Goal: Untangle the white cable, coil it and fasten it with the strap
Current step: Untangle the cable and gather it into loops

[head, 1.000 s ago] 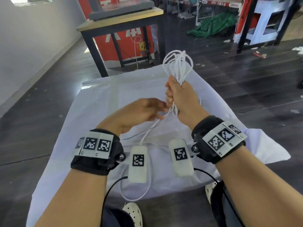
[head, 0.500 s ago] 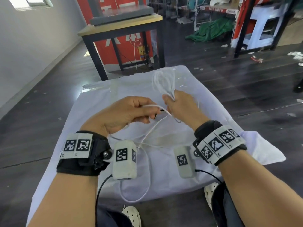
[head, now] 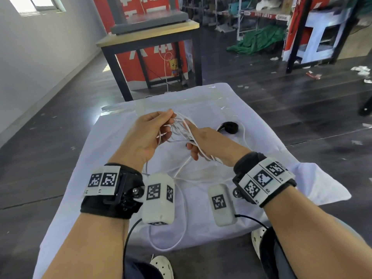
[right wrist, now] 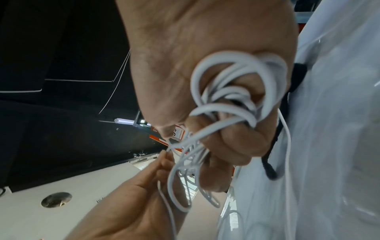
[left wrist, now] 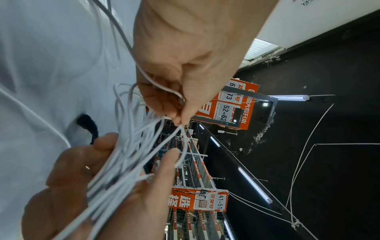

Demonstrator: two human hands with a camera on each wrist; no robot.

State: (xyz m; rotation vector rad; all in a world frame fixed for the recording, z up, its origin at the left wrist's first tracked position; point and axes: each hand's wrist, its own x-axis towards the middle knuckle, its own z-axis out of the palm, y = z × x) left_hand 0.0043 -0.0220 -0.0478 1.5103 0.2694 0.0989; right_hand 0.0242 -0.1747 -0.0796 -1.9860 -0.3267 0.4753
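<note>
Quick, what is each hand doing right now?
Left hand: pinching a strand of the white cable.
Right hand: gripping the bundled loops of that cable.

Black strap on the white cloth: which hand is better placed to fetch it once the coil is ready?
Probably the left. The right hand grips the coiled white cable and should keep it together. The left hand only pinches a strand. The black strap lies just beyond the right hand, so the left must cross over.

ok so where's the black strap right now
In the head view the black strap lies coiled on the white cloth, just beyond the right hand, with neither hand touching it.
</note>
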